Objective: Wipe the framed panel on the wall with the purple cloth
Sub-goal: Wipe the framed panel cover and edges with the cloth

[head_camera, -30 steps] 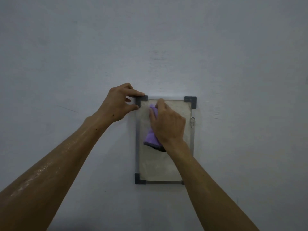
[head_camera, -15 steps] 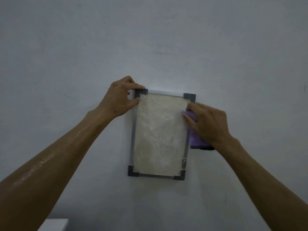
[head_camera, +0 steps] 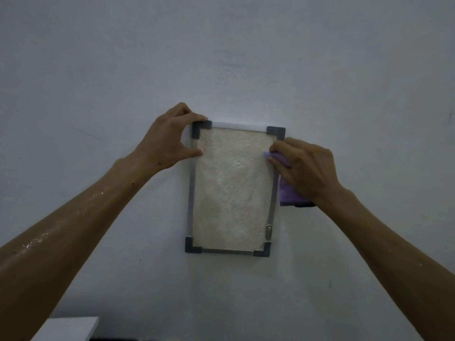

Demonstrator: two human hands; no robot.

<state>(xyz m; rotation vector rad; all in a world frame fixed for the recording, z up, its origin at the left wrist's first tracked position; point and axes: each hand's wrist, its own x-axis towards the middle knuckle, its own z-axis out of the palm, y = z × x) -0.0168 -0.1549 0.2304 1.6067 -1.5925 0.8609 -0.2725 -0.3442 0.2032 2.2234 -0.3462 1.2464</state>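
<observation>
Hands (head_camera: 170,137) (head_camera: 306,172) at panel (head_camera: 230,190) edges.

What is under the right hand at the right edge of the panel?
The right hand presses a purple cloth against the grey-framed panel; the cloth's middle and that stretch of frame are covered.

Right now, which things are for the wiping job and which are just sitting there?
For the job:
purple cloth, held in the right hand
framed panel on the wall
left hand, gripping its top left corner

Just there:
white ledge, bottom left
small metal latch on the frame
</observation>
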